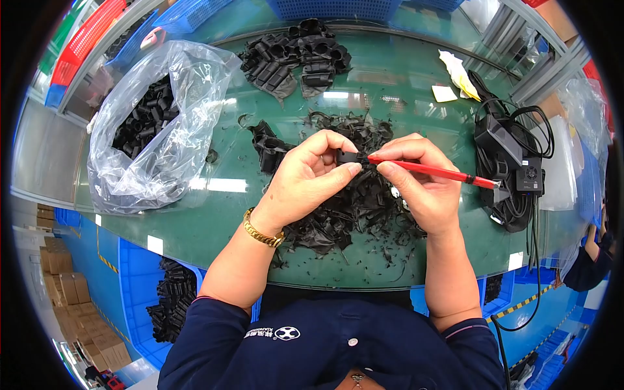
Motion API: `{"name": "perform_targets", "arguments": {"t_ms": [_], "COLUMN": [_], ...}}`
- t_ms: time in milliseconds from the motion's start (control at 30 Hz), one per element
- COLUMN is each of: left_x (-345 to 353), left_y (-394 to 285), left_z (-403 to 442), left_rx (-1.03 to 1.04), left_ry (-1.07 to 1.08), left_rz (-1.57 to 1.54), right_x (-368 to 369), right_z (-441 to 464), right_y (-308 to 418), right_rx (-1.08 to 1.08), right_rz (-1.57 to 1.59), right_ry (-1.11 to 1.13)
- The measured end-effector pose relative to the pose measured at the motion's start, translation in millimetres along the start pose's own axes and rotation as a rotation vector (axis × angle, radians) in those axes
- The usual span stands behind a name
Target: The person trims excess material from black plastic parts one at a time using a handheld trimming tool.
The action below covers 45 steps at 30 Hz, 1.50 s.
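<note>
Between the fingertips of my left hand [312, 170] is a small black part [350, 157], pinched over the middle of the green table. My right hand [426, 185] is closed around a red pen-like tool [435, 171], whose tip meets the right side of that part. Below both hands lies a heap of thin black scraps [370, 201]. Just left of my left hand are a few black molded pieces [268, 146]. More black pieces [299, 58] lie in a cluster at the back of the table.
An open clear plastic bag [201, 117] of black parts stands at the left. At the right are a black device with cables [500, 146] and a yellow-white cloth [459, 75]. Blue bins [133, 292] sit below the front edge. Another person's arm [591, 244] shows at far right.
</note>
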<state>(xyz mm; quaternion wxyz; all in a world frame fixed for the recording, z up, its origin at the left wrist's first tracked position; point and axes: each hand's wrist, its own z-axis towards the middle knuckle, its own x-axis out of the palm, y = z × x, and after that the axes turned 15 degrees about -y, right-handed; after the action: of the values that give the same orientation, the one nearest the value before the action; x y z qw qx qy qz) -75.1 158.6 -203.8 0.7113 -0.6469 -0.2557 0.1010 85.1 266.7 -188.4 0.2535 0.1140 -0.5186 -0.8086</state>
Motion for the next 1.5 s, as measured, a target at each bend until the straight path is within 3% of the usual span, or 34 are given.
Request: {"name": "perform_targets", "arguments": {"t_ms": [233,333,433,667,767,900,1000,1267,1400,1467,1500], "left_x": [-0.1,-1.8,-0.2,7.0,8.0,7.6,4.1,6.3,4.6,4.2,4.4], "left_y": [-0.2,2.1,2.7,-3.7,-4.6,-3.4,-4.2,-3.4,-0.4,1.4,1.9], "left_z": [0.1,0.5,0.8,-2.4,-5.5,-1.6,-0.1,-2.5,-2.0,-1.6,-1.5], "left_rx": [0.014,0.018,0.001,-0.194,-0.192,-0.174,-0.178,-0.104,-0.095,-0.095,-0.097], "left_ry": [-0.004,-0.007,-0.051,-0.11,-0.022,-0.048,-0.048,-0.078,-0.077,-0.092,-0.105], "left_rz": [0.025,0.035,0.032,0.011,0.066,-0.099,-0.093,-0.013,-0.023,-0.022,-0.021], "right_x": [1.6,1.9,10.5,9.7,5.9,1.7,-4.4,1.5,1.8,5.2,7.0], "right_z": [0.3,3.9,1.4,-5.6,3.5,0.4,0.1,-0.5,1.9,2.9,1.3], "right_y": [-2.8,-3.6,-4.1,-27.1,-21.6,-10.7,-4.6,-5.1,-5.4,-6.1,-9.4], "right_rx": [-0.05,-0.241,-0.566,-0.72,-0.613,0.011,0.11,-0.023,-0.162,-0.388,-0.388], "right_rz": [-0.011,-0.127,-0.345,-0.426,-0.386,0.012,0.081,0.025,-0.134,-0.24,-0.24], "right_ry": [-0.006,0.046,0.059,0.02,-0.141,-0.232,-0.126,-0.01,0.021,0.058,0.058]}}
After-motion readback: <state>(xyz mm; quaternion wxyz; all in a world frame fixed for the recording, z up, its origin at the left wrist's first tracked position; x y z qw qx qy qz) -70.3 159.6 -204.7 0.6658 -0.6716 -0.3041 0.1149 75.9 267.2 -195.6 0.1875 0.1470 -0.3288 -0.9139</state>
